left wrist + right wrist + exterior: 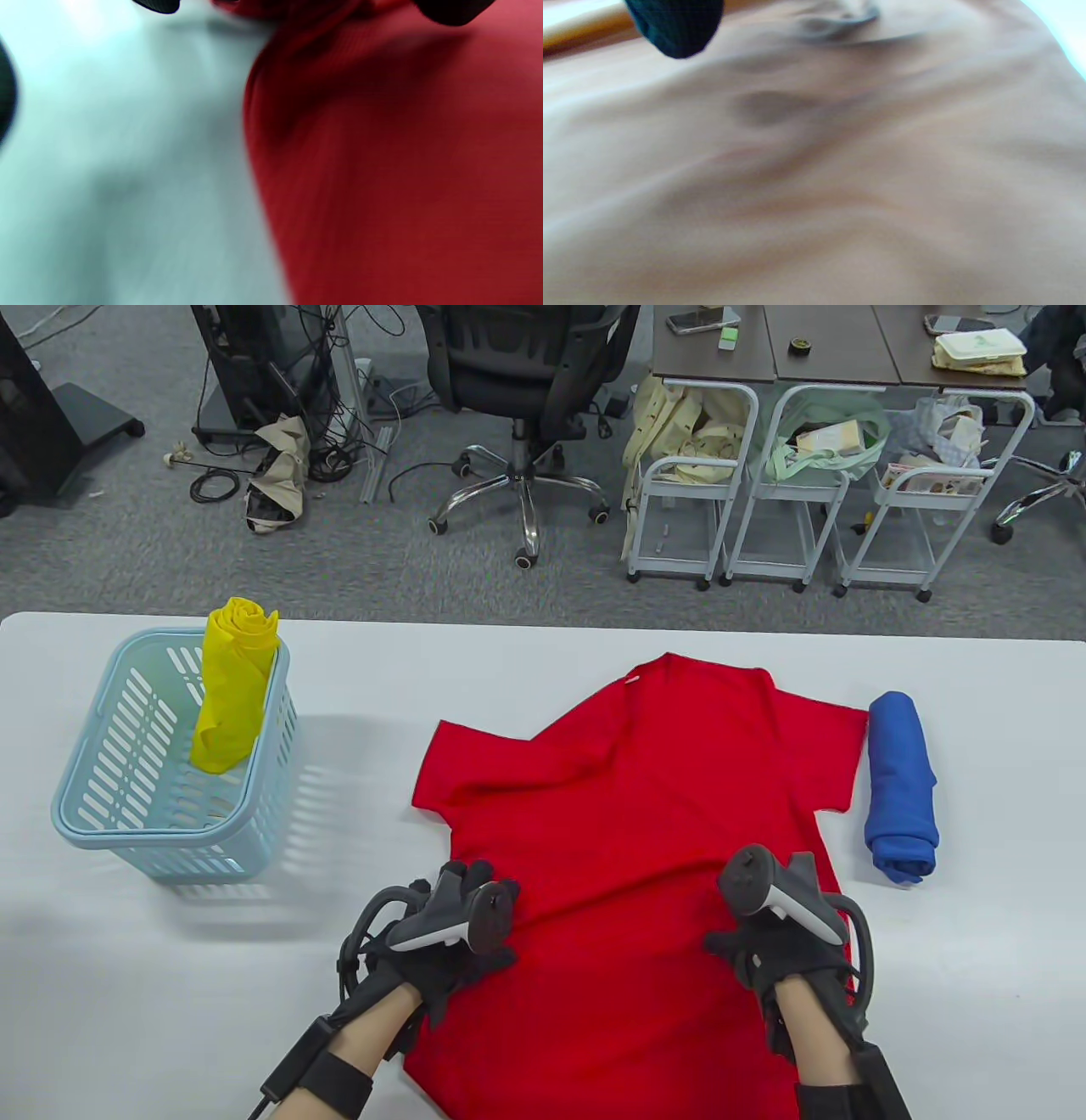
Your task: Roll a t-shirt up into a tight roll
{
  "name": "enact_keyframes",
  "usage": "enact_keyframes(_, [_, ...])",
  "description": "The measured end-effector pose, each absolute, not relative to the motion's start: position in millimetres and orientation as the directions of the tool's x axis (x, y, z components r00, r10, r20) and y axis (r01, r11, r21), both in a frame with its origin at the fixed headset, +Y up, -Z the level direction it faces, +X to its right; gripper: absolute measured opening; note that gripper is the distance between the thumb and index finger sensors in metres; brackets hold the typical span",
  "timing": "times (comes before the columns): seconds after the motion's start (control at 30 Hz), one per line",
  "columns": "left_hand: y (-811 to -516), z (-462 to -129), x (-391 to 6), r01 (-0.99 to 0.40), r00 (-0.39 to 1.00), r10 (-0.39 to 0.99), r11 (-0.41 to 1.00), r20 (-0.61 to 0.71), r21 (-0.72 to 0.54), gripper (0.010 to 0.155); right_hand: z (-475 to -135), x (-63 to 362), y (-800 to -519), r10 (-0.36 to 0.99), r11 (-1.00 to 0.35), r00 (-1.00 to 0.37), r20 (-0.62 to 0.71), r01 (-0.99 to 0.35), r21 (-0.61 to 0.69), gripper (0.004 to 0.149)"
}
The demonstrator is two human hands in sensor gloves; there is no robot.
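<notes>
Both hands are down on the red t-shirt (628, 831), which lies spread flat on the white table (543, 661) with its collar pointing away from the person and its hem toward the near edge. Left hand (441, 937) sits at the shirt's left side edge, about where the cloth meets the bare tabletop; the left wrist view shows that same border, red fabric beside pale table, with a dark fingertip (449, 10) at the top over the cloth. Whether those fingers pinch the edge or only press on it I cannot tell, since the tracker covers them from above and the close view is blurred. Right hand (776, 937) rests on the shirt's right half, near its side edge, and its grasp is just as hard to read; the right wrist view gives only a washed-out, rippled stretch of fabric with one gloved fingertip (676, 25) hanging over it.

Just beside the shirt's right sleeve lies a rolled blue garment (901, 785). Well apart on the left stands a light blue basket (110, 814), with a rolled yellow garment (229, 687) leaning upright inside it.
</notes>
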State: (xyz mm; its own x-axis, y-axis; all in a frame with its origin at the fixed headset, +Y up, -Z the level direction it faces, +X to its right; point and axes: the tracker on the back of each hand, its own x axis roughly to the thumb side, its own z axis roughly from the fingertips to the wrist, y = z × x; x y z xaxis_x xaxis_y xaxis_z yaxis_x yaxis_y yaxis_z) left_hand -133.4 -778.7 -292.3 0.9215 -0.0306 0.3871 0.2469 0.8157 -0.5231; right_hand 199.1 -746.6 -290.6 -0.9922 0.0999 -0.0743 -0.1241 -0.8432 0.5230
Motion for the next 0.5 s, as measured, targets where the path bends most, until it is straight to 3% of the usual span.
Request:
enact_keyframes(0.13, [-754.0,-292.9,-132.2,0.178,0.919,0.007,0.883,0.393,-0.433,0.072,-293.9,186.5,-770.0,0.118,-0.808,-0.991,-0.058,-0.13,0.574,0.089])
enact_keyframes(0.17, [-750.3,-291.5,-133.3,0.143,0.92,0.038,0.894,0.389,-0.425,0.072,-293.2,185.9,-782.2,0.105,-0.763,-0.993,-0.058,-0.118,0.636,0.088])
enact_keyframes(0.3, [-743.4,-293.9,-140.4,0.098,0.937,0.061,0.899,0.345,-0.426,0.072,-291.9,190.7,-774.5,0.09,-0.792,-0.995,-0.029,-0.09,0.604,0.088])
enact_keyframes(0.5, [-705.2,-319.8,-151.7,0.032,0.981,0.041,0.931,0.192,-0.363,0.068,-291.6,191.4,-776.3,0.1,-0.786,-0.995,-0.025,-0.095,0.611,0.089])
